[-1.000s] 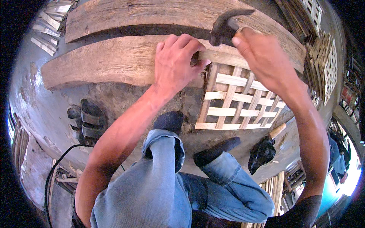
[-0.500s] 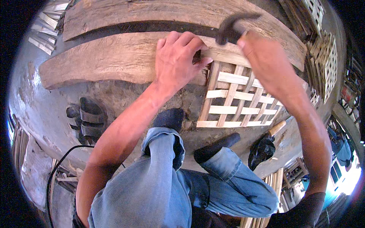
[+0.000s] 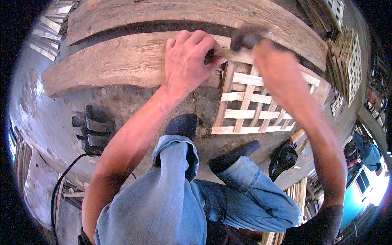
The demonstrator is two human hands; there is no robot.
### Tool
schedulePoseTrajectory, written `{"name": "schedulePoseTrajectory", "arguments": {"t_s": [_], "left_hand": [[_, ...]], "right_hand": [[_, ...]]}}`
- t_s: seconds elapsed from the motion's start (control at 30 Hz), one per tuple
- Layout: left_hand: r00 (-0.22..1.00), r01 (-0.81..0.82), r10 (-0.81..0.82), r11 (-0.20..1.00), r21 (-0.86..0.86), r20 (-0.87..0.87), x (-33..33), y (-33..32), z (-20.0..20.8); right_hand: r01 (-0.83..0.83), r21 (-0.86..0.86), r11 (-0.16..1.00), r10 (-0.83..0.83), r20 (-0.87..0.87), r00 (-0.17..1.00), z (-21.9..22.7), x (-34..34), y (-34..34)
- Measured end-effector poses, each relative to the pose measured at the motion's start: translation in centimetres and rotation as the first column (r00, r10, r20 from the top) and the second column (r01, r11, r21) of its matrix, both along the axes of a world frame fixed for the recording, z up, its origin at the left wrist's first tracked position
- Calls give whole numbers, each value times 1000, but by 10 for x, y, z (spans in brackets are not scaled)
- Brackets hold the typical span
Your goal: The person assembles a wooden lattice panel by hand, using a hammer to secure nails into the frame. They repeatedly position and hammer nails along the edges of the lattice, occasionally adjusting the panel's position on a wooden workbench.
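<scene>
A woven lattice panel (image 3: 245, 114) of pale flat strips has its far edge resting on a thick wooden plank (image 3: 110, 61). At the panel's far left corner my left hand (image 3: 188, 57) is closed, thumb and fingers pinched beside the edge strip (image 3: 234, 55). What lies between its fingertips is too small to make out. My right hand (image 3: 277, 67) grips a claw hammer (image 3: 241, 39), its dark head blurred and low over that edge strip, just right of my left fingertips. The hammer's handle is hidden in my fist.
A second plank (image 3: 163, 14) lies beyond the first, across a dark gap. Sandals (image 3: 98, 126) and a black cable (image 3: 57, 188) are at left. A black plastic bag (image 3: 283, 160) lies near my foot. Lattice panels (image 3: 353, 67) are stacked at right, strips (image 3: 45, 47) far left.
The hammer head and my right hand have come down and slightly left, nearer the edge strip. My left hand has stayed at the corner, shifting only a little.
</scene>
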State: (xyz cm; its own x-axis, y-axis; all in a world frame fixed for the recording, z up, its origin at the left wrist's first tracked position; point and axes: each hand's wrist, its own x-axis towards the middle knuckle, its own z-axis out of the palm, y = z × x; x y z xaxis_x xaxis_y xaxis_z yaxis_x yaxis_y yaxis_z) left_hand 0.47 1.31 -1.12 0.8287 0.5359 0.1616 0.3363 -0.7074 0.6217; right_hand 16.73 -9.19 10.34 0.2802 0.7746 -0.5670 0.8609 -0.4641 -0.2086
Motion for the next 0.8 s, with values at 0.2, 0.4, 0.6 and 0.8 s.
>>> {"name": "schedulePoseTrajectory", "arguments": {"t_s": [0.2,0.4,0.6,0.8], "left_hand": [[999,10,-10,1000,3,39,0,1,-2],[999,2,-2,1000,15,32,0,3,0],[1000,18,-18,1000,9,-6,1,2,2],[1000,21,-22,999,24,20,0,1,1]], "right_hand": [[125,255,959,-112,-63,992,-1,-12,-18],[223,309,924,-219,-50,975,-3,-17,-25],[238,169,957,-245,23,969,-7,-29,-34],[218,67,974,-221,43,974,-11,-27,-35]]}}
